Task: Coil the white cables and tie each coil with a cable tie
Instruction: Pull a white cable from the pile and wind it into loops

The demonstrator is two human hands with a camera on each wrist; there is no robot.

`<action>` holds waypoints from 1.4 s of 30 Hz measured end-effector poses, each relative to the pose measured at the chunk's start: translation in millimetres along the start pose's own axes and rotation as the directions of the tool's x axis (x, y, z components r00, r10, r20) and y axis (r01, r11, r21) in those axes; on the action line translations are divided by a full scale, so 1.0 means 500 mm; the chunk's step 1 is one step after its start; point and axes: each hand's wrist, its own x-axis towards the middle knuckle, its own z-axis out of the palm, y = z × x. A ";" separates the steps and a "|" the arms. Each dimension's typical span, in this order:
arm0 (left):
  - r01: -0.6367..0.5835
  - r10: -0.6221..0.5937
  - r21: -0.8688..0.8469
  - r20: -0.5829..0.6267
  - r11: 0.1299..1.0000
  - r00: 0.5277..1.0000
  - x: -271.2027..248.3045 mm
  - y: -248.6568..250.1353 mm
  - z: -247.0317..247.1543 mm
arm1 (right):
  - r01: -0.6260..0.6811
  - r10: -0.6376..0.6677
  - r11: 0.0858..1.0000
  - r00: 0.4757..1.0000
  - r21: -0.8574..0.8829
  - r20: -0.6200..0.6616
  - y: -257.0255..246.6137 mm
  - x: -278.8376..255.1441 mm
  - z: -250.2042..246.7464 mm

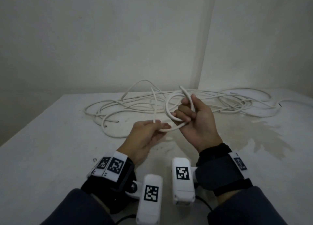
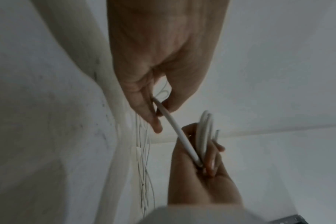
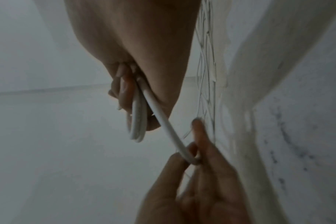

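Above the table's middle, my right hand (image 1: 183,114) grips a small coil (image 1: 167,104) of white cable, a couple of loops, with one cut end sticking up past the thumb. A short stretch of the same cable (image 2: 175,128) runs from the coil to my left hand (image 1: 156,123), which pinches it between thumb and fingers. The left wrist view shows that pinch by my left hand (image 2: 155,109), with the coil (image 2: 206,128) edge-on in my right hand (image 2: 201,174). In the right wrist view the coil (image 3: 137,121) hangs from my right hand (image 3: 125,84). No cable tie is in view.
A loose tangle of white cables (image 1: 135,106) sprawls across the back of the white table (image 1: 50,140), reaching the right side (image 1: 245,99). A pale stain (image 1: 254,140) marks the table at the right. Two walls meet in a corner behind.
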 end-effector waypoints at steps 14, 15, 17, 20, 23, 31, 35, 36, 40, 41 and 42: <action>-0.323 0.336 -0.113 0.124 0.939 0.934 -0.016 0.014 -0.017 | -0.023 -0.002 0.963 0.996 -0.267 -0.092 0.037 -0.001 -0.005; -0.318 0.333 -0.115 0.138 0.941 0.933 -0.016 0.015 -0.017 | -0.029 0.008 0.963 0.997 -0.269 -0.080 0.036 -0.002 -0.004; -0.297 0.316 -0.128 0.167 0.946 0.934 -0.016 0.017 -0.017 | -0.030 0.006 0.947 0.997 -0.321 -0.074 0.039 -0.005 -0.001; -0.249 0.274 -0.144 0.189 0.958 0.943 -0.012 0.023 -0.021 | -0.013 -0.010 0.934 0.998 -0.357 -0.062 0.048 -0.007 0.002; -0.184 0.215 -0.161 0.199 0.970 0.956 -0.007 0.029 -0.028 | -0.045 0.029 0.948 0.998 -0.316 -0.056 0.051 -0.003 0.000; -0.072 0.091 -0.087 0.244 0.994 0.966 -0.008 0.030 -0.033 | -0.119 0.116 0.947 0.993 -0.298 -0.026 0.051 -0.006 -0.003; -0.060 0.080 -0.085 0.243 0.995 0.967 -0.007 0.029 -0.034 | -0.106 0.102 0.929 0.994 -0.355 -0.029 0.053 -0.005 0.002; -0.060 0.078 -0.086 0.233 0.994 0.969 -0.007 0.029 -0.034 | -0.098 0.093 0.923 0.995 -0.372 -0.030 0.054 -0.005 0.003; -0.077 0.088 -0.069 0.183 0.995 0.979 -0.010 0.033 -0.030 | -0.085 0.091 0.912 0.996 -0.401 -0.004 0.057 -0.008 0.008; -0.112 0.115 -0.025 0.156 0.993 0.981 -0.012 0.033 -0.028 | -0.087 0.098 0.908 0.995 -0.409 0.006 0.057 -0.009 0.010; -0.160 0.154 0.033 0.123 0.987 0.980 -0.013 0.033 -0.026 | -0.091 0.106 0.903 0.994 -0.420 0.014 0.057 -0.011 0.011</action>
